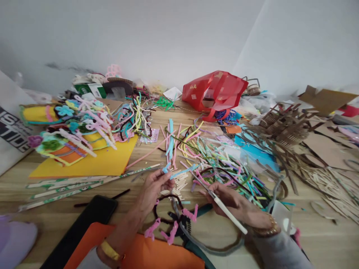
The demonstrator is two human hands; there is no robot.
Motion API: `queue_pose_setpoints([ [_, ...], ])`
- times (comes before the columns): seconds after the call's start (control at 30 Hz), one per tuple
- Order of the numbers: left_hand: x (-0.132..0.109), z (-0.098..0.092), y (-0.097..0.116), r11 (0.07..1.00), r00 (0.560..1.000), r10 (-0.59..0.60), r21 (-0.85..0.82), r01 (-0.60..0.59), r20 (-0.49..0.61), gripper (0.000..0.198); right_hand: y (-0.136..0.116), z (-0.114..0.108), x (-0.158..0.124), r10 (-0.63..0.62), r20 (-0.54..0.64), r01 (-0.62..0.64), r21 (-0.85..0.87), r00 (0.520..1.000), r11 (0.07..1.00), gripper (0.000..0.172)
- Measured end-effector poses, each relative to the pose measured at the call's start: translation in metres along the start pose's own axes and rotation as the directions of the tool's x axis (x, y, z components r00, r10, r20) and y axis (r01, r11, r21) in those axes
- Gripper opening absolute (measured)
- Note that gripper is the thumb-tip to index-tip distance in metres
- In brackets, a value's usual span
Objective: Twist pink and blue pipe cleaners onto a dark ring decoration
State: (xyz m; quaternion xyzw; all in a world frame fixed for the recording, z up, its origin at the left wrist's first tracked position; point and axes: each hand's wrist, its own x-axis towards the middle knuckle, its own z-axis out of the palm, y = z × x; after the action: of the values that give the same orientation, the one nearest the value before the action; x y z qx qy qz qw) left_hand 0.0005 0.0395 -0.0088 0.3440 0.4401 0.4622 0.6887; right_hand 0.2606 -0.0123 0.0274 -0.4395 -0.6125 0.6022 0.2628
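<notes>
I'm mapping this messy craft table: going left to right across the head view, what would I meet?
White lettered sign, yellow foam sheet, left hand pinching a blue pipe cleaner, right hand holding a white-handled tool, brown cardboard strips.

- One head-worn camera looks forward and down across the surface (322, 239).
- It sits close above the left hand (153, 186) and right hand (232, 203), low in the middle of the view.
- The wide view reaches the far wall (168, 33) at the top.
</notes>
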Motion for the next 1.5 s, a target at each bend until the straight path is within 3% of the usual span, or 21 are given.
queue_pose_setpoints([
  [0.27, 0.004, -0.003, -0.007, 0.994, 1.000, 0.012, -0.111, -0.009, 0.025, 0.019, 0.003, 0.010, 0.021, -0.026, 0.109, 0.034, -0.069, 0.994, 0.997, 0.047],
  [0.37, 0.001, 0.000, -0.006, 0.997, 0.999, -0.017, -0.078, 0.019, 0.033, 0.017, -0.002, 0.015, 0.023, -0.004, 0.097, 0.012, -0.077, 0.995, 0.997, 0.047],
  [0.53, -0.003, 0.005, -0.005, 0.999, 0.995, -0.042, -0.029, 0.044, 0.094, 0.016, -0.006, 0.021, 0.025, 0.128, 0.093, -0.126, -0.028, 0.987, 0.992, 0.051],
  [0.83, -0.005, 0.011, -0.010, 0.995, 0.983, -0.042, 0.095, 0.026, 0.178, 0.017, -0.019, 0.029, 0.028, 0.059, 0.086, -0.051, -0.093, 0.995, 0.994, 0.059],
  [1.07, -0.004, 0.010, -0.013, 0.989, 0.985, -0.032, 0.147, 0.007, 0.169, 0.017, -0.019, 0.034, 0.027, 0.121, 0.030, -0.121, 0.017, 0.992, 0.992, 0.054],
  [1.5, -0.004, 0.016, -0.010, 0.979, 0.990, -0.034, 0.201, 0.006, 0.135, 0.017, 0.009, 0.036, 0.026, 0.259, 0.084, -0.272, 0.320, 0.962, 0.907, 0.041],
])
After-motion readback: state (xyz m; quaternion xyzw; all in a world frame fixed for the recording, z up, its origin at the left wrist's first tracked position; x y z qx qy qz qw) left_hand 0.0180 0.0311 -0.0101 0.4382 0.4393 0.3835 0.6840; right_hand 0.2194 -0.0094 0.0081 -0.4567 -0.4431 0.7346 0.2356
